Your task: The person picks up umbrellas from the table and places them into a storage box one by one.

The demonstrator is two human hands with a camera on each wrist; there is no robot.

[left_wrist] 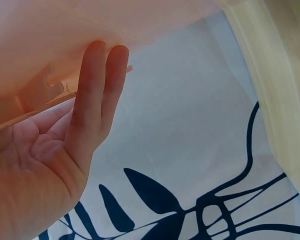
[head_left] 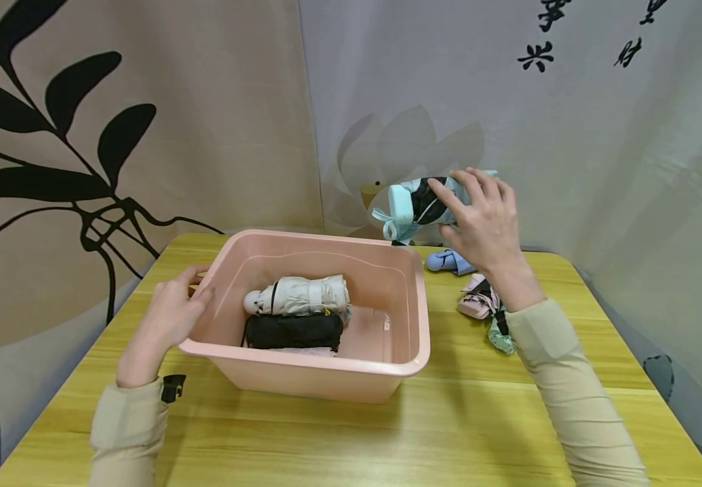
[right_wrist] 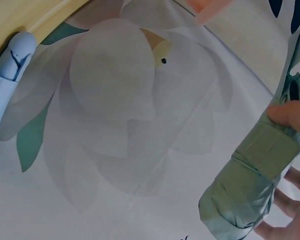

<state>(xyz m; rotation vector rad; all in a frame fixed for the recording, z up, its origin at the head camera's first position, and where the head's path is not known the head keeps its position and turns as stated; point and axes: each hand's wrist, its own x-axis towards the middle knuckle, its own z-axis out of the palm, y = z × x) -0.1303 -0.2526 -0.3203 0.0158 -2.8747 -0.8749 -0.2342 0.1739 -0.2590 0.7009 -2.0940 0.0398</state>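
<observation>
My right hand (head_left: 485, 216) grips a folded light-blue and black umbrella (head_left: 402, 206), held in the air beyond the far right corner of a pink plastic tub (head_left: 314, 372). In the right wrist view its wrapped canopy and strap (right_wrist: 267, 150) show between thumb and fingers. At the tub's left end, my left hand (head_left: 171, 311) holds the rim, thumb on top. Two of its fingers (left_wrist: 92, 90) lie against the outer wall in the left wrist view. Inside the tub, a white folded umbrella (head_left: 305, 296) lies beside a black one (head_left: 293, 331), with something pale partly hidden in front.
Right of the tub on the wooden table (head_left: 302, 439) lie a blue folded umbrella (head_left: 448, 261), a pink and black one (head_left: 477, 301) and a green one (head_left: 500, 335), partly covered by my right arm. A printed curtain (head_left: 235, 122) hangs behind the table.
</observation>
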